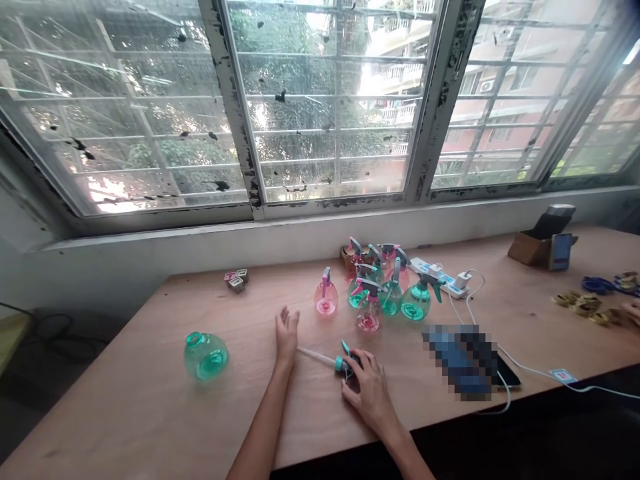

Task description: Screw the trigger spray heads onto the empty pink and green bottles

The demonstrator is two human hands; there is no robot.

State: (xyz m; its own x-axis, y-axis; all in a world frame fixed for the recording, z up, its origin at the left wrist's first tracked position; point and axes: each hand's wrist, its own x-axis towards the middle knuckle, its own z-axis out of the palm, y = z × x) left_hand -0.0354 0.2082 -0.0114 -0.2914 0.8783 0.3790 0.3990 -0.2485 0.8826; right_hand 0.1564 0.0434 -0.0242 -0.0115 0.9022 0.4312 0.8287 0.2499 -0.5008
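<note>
My right hand point(367, 390) is closed around a teal spray-bottle trigger head point(344, 361) lying on the wooden table point(150, 413). Its white dip tube point(315, 355) points left toward my left hand point(287, 333). That hand rests flat on the table with its fingers stretched out, holding nothing, close to the tube's end. A green round bottle body point(206, 355) without a head lies on its side farther left. Behind my hands stands a pink spray bottle point(326, 298) beside a cluster of green and pink spray bottles point(385, 287).
A white power strip point(443, 277) with cables lies behind the bottles. A phone point(505, 379) and a blurred-out object lie to the right. A cardboard box point(533, 247), small blocks point(236, 280) and gold and blue rings point(585, 303) are on the table. Large windows run behind.
</note>
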